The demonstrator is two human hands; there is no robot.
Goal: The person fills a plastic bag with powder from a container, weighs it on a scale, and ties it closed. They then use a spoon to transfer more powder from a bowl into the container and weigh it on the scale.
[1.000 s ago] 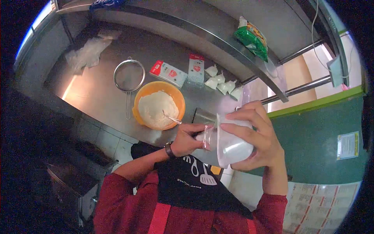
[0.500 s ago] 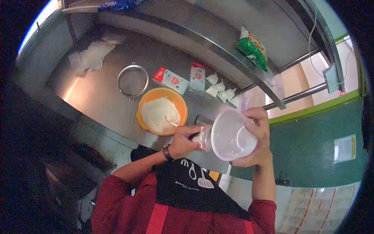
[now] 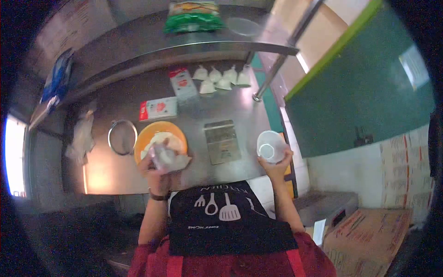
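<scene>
Head view, item one: clear plastic bag, crumpled, whitish inside. I see my left hand clenched around it above the orange bowl of flour near the worktop's front edge. Item two: translucent white cup, upright, gripped from below by my right hand at the worktop's front right corner. Between them: flat metal scale.

One view only, from a camera on the person's head, looking steeply down over the apron at the surface. A wide fisheye lens bends the edges and leaves dark corners. The hands sit near mid-frame, fairly close. The shelf lies at the top, a green wall to the right.
</scene>
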